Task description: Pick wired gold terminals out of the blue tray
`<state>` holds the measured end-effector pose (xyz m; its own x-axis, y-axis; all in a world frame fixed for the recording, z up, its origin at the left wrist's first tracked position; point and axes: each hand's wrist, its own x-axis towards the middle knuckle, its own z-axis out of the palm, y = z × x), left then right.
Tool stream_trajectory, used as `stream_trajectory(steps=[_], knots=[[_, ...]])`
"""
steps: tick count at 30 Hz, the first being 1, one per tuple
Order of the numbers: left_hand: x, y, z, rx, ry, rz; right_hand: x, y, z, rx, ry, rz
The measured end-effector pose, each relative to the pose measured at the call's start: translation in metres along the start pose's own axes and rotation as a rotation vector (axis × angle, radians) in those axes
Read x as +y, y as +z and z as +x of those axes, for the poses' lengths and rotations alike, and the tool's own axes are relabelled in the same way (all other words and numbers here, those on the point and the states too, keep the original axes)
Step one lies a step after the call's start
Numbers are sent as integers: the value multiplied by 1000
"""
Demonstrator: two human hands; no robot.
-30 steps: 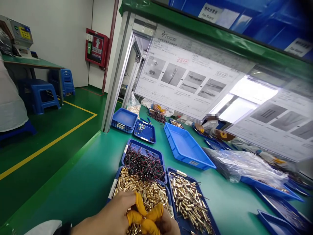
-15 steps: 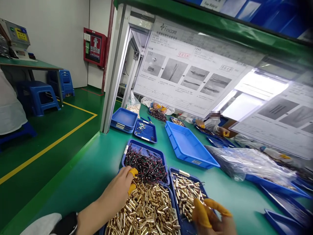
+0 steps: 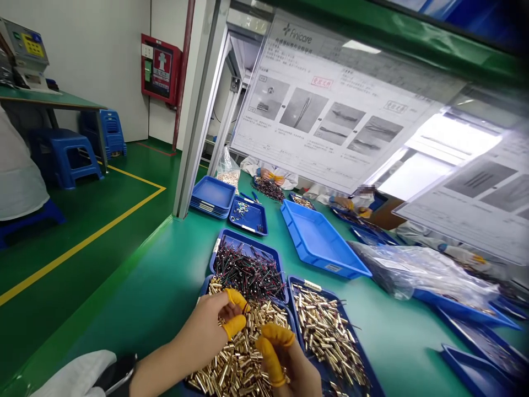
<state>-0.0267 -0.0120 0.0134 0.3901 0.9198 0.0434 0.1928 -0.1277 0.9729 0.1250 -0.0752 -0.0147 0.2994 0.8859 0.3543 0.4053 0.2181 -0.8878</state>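
Note:
My left hand [image 3: 212,322], with yellow finger covers, is over a tray of loose brass tubes [image 3: 248,353]. Its thumb and forefinger curl close together; anything between them is too small to make out. Just to its right, over the same tubes, my right hand [image 3: 291,358] also has covered fingertips pinched together, their contents unclear. The hands are apart. Beyond them sits a tray of dark wired parts [image 3: 248,273]. At the right, another tray holds brass pieces with wires [image 3: 330,331].
A light blue bin [image 3: 322,242], stacked blue trays [image 3: 212,196] and a small-parts tray [image 3: 248,215] stand farther back. Plastic bags [image 3: 421,270] lie at right. Instruction sheets [image 3: 330,110] hang ahead. Co-workers' gloved hands [image 3: 273,177] are across the table.
My right hand has moved left from the right tray to over the brass tubes. My left hand has shifted right and slightly nearer, away from the edge of the wired parts.

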Motion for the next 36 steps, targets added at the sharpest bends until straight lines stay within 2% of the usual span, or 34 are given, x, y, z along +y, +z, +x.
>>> stream_trajectory(steps=[3,7,12,17,21,24,27,31,36], knots=[[2,8,-6,-68,-47,-142,0,1,0,-74,-23,29],[4,10,-9,-148,-19,-125,4,0,0,-113,-31,11],[9,6,-10,-123,79,-21,0,0,-3,-173,-1,-9],[10,6,-11,-85,112,49,-19,2,-3,-287,132,249],[13,-5,-7,-118,60,115,-22,-5,4,-247,257,373],[16,-22,-3,-228,53,201,-16,-15,8,-197,349,370],[14,-30,-3,-332,93,387,-12,-20,9,-162,320,282],[9,-20,-9,-434,204,629,-15,-16,7,-97,228,166],[5,-8,-11,-468,236,691,-20,-9,6,-114,271,80]])
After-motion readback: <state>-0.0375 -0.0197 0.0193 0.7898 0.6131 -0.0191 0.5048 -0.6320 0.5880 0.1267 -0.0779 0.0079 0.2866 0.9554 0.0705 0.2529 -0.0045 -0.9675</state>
